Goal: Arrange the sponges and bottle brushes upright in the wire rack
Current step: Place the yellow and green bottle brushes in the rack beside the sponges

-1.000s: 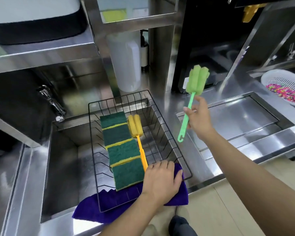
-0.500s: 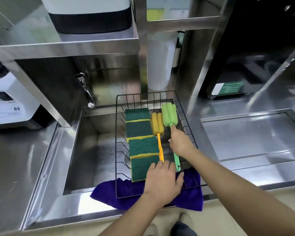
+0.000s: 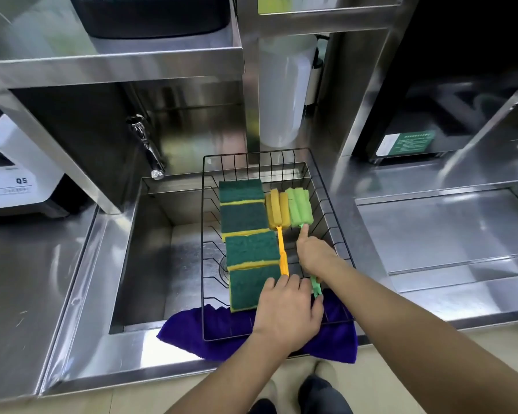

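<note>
Over the sink: wire rack (image 3: pixel 338 231) spans the basin, near edge on a purple cloth (image 3: pixel 338 339).
Sponges: four green sponges (image 3: pixel 247 243) in a row on the left, leaning like tiles.
Orange brush (image 3: pixel 278 212): beside them, head away from me.
Green brush (image 3: pixel 299 207): just right of it; my right hand (image 3: pixel 314 253) is closed round its handle, forefinger stretched to steer the head.
Left hand (image 3: pixel 287 312): flat, fingers spread, gripping nothing; I judge it steadies the rack.

Purple cloth (image 3: pixel 335 342) on sink (image 3: pixel 150 252) edge (faucet (image 3: pixel 148 150) behind); white jug (image 3: pixel 283 94).
</note>
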A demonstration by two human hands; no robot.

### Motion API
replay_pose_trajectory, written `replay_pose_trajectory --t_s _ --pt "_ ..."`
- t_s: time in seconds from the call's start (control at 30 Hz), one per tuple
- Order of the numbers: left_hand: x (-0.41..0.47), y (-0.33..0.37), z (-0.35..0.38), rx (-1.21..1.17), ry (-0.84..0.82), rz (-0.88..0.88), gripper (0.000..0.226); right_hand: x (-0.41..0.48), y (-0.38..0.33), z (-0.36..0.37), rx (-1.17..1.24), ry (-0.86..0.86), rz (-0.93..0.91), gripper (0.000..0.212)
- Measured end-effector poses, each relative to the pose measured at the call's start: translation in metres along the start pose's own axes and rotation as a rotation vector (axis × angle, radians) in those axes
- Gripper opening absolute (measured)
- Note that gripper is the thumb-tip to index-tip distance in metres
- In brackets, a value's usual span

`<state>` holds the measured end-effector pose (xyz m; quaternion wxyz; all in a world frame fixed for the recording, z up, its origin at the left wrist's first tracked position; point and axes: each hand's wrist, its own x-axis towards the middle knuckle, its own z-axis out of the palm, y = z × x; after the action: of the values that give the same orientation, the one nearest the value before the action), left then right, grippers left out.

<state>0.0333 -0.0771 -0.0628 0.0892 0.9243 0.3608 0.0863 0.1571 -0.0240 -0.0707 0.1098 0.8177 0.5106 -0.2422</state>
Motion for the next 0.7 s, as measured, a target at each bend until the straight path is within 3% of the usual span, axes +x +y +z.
replay_pose_trajectory --t_s 0.43,0.6,0.7 --pt "0.001 0.000 -0.005 0.012 -0.065 0.007 0.040 -0.001 -0.003 0.003 0.049 -0.040 0.047 0.084" --pt "0.001 -0.003 -0.010 0.037 -0.042 0.042 0.039 -0.017 0.000 -0.038 0.206 0.074 0.004 0.044" --pt "0.011 -0.013 -0.030 0.010 -0.033 -0.008 0.038 -0.029 0.009 -0.084 0.341 0.146 -0.092 0.041"
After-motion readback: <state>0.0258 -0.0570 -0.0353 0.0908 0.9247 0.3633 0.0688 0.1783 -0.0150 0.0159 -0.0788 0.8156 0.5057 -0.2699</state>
